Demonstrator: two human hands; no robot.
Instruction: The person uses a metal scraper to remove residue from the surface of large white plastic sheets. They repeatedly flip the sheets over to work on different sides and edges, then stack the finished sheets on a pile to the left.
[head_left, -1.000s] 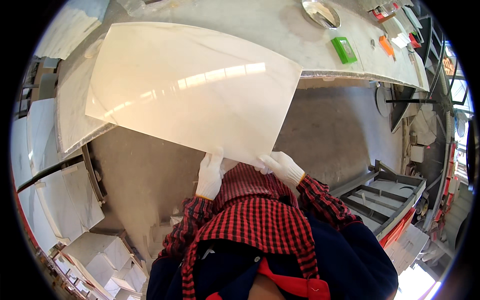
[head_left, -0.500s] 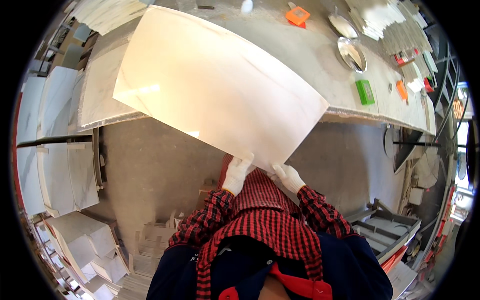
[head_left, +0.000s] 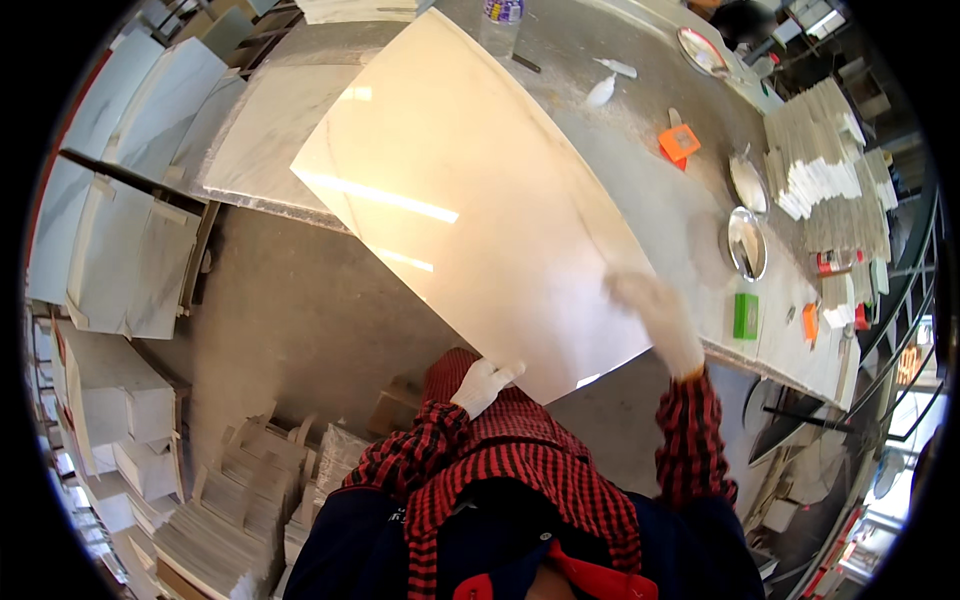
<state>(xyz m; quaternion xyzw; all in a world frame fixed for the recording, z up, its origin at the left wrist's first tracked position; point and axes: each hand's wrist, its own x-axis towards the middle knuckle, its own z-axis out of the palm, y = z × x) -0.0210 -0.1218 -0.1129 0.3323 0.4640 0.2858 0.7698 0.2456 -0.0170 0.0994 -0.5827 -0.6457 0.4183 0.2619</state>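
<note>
We have a large, glossy, cream-white slab with faint veining [head_left: 470, 200] slanting across a long grey stone-topped worktable [head_left: 665, 215] and jutting past its front edge, the nearest corner over our red-and-black checked clothing [head_left: 530, 430]. Our left hand [head_left: 487, 385], in a white knit glove, is clamped on the slab's edge near that corner. Our right hand [head_left: 655, 315], gloved alike, is over the slab's right end; it is blurred, so we cannot tell how its fingers stand or whether they touch. To its right on the worktable we see a small green rectangular box [head_left: 746, 316], and beyond that a silvery metal bowl [head_left: 731, 240]. Farther off lie an orange square plastic box [head_left: 679, 142] and a small white bottle [head_left: 600, 92]. Past the bowl stands a stack of thin pale strips [head_left: 820, 150]; at our left, large white grey-veined slabs [head_left: 140, 260] stand beside the worktable
</note>
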